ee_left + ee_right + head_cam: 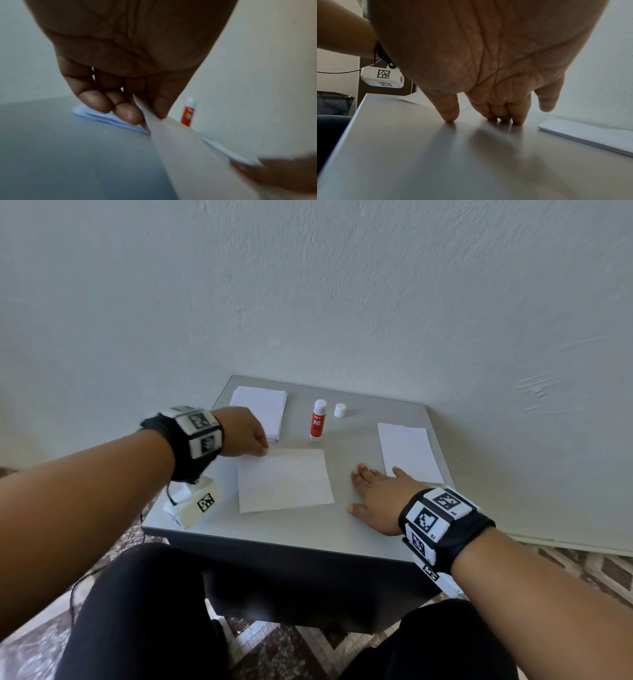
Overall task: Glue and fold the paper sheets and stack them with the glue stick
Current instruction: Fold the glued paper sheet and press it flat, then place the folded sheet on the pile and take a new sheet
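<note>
Left hand pinches the corner of a paper sheet at frame centre; right hand lies flat on the table.

In the head view, the left hand grips the upper left corner of the single sheet at the centre of the grey table; the left wrist view shows thumb and fingers pinching that raised corner. The right hand, right of the sheet and apart from it, has straight fingers with tips touching the tabletop, holding nothing. The glue stick stands upright above the sheet, uncapped, its white cap just to its right. A paper stack lies upper left, partly behind the left hand; a second stack lies at right, beside the right hand.
</note>
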